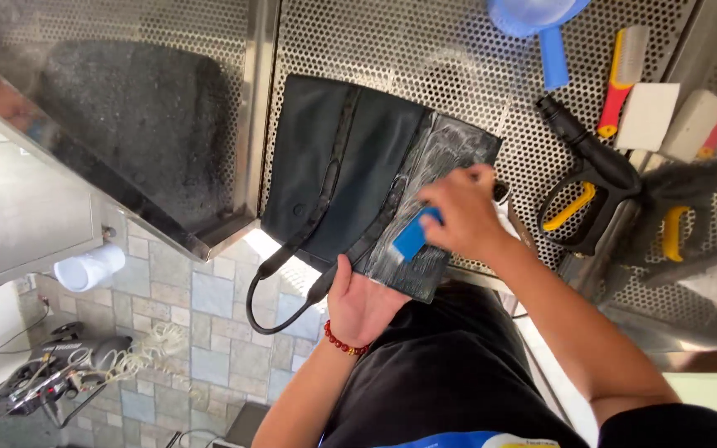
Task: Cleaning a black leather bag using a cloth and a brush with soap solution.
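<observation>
Far right you see blue scoop (541, 21) | pressure-washer gun (591, 178) right | red-handled brush (621, 75) | white sponge blocks (647, 116) | white pipe (89, 267) near left | tiled floor (201, 307)

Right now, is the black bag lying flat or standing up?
Flat. The black bag lies on its side on the perforated steel table, its handles hanging over the edge; the left hand steadies its edge.

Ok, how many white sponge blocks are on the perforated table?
2. One white block lies beside the red-and-yellow brush; the other white block sits just right of it, near the frame edge. More may be hidden.
</observation>
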